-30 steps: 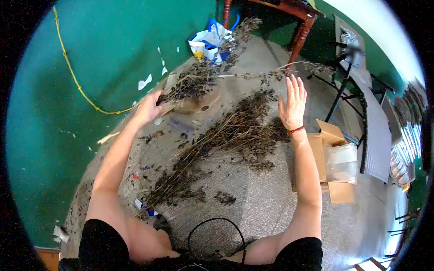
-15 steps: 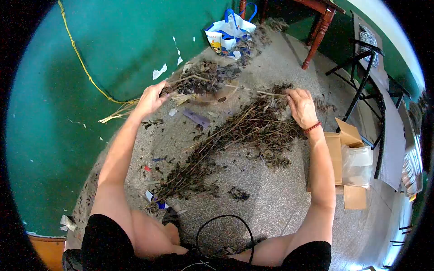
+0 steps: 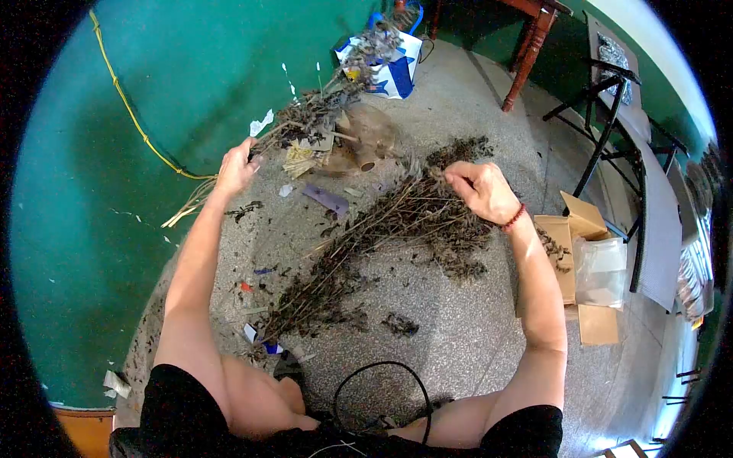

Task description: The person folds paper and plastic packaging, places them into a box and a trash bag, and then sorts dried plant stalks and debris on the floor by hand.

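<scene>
My left hand [image 3: 238,169] is closed around a bunch of dried plants [image 3: 309,113]. Its bare pale stems [image 3: 189,203] stick out behind the hand, and its leafy end reaches up in front of the white and blue bag [image 3: 397,76]. My right hand [image 3: 486,195], a red bead bracelet at its wrist, has its fingers pressed together above a larger pile of dried stalks [image 3: 382,221] on the floor. What those fingers hold, if anything, is hidden. Some blurred grey plant bits show just left of their tips.
A brownish translucent plastic piece [image 3: 366,137], yellowish paper scraps [image 3: 300,158] and a purple strip [image 3: 326,200] lie past the pile. An opened cardboard box [image 3: 556,263] stands right. Farther back are a red table leg [image 3: 527,61] and a black-framed folding chair [image 3: 611,91]. Yellow rope [image 3: 126,99] hangs left.
The bunch in my left hand has swung upward and now overlaps the bag. My right hand has shifted left and slightly down, and the pale stick at its fingers no longer shows.
</scene>
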Motion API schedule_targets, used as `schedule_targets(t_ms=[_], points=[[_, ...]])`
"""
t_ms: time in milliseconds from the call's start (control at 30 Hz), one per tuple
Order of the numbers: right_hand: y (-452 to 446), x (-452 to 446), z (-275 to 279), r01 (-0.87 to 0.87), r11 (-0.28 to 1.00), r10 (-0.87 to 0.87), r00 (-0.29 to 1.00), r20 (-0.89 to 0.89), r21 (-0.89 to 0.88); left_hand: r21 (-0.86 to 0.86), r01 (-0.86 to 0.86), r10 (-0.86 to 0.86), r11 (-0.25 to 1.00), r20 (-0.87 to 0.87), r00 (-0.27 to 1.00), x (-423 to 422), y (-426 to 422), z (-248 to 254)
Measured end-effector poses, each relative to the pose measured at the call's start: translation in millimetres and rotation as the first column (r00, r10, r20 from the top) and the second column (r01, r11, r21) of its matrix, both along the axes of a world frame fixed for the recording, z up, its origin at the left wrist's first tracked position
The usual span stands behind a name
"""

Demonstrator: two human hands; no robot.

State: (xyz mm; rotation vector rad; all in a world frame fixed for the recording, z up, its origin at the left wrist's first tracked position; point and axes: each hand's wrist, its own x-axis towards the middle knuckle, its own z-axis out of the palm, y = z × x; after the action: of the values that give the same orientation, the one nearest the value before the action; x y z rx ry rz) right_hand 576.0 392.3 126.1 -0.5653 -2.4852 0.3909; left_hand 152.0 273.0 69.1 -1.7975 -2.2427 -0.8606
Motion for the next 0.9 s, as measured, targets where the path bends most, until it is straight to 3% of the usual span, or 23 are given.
schedule_targets(t_ms=[67,133,200,300,433,500,567,667,700,733,767,900], points=[[0,-6,-3,0.097,0.995,-0.096,0.995,-0.042,0.024,-0.049,-0.052,0.056,0.997,0.084,0.995,4,0,4],[9,-13,-14,0.35,0.937,-0.341,0.919,-0.2,0.012,-0.061,-0.048,0.053,0.997,0.096,0.994,8,4,-1],[18,-15,-21,0.407,0.913,-0.396,0.891,-0.223,0.006,-0.073,-0.041,0.049,0.996,0.108,0.993,15,6,-3],[34,-12,-30,0.51,0.847,-0.53,0.829,-0.177,-0.148,-0.008,-0.007,0.007,1.0,-0.012,1.0,25,7,-5],[48,-8,-50,0.517,0.824,-0.554,0.821,-0.136,-0.232,0.065,0.039,-0.034,0.997,-0.072,0.997,36,6,3],[52,-10,-55,0.527,0.801,-0.58,0.801,-0.149,-0.285,-0.056,-0.032,0.03,0.998,-0.038,0.999,45,4,13],[58,-10,-60,0.539,0.772,-0.611,0.776,-0.156,-0.337,-0.069,-0.036,0.031,0.997,-0.07,0.997,54,4,10],[76,-9,-73,0.551,0.724,-0.686,0.638,-0.35,-0.414,-0.064,-0.002,-0.006,0.998,-0.122,0.992,66,8,2],[93,-2,-73,0.449,0.535,-0.723,0.682,-0.112,-0.716,-0.041,0.067,-0.074,0.997,-0.217,0.973,70,11,-5],[104,4,-80,0.396,0.411,-0.771,0.632,-0.081,-0.821,-0.025,0.139,-0.139,0.99,-0.308,0.941,74,12,-11],[103,6,-77,0.345,0.344,-0.83,0.546,-0.111,-0.873,-0.103,0.096,-0.123,0.99,-0.298,0.947,94,7,-5],[102,20,-73,0.131,0.28,-0.918,0.325,-0.225,-0.951,-0.107,0.159,-0.181,0.981,-0.232,0.956,128,9,2]])
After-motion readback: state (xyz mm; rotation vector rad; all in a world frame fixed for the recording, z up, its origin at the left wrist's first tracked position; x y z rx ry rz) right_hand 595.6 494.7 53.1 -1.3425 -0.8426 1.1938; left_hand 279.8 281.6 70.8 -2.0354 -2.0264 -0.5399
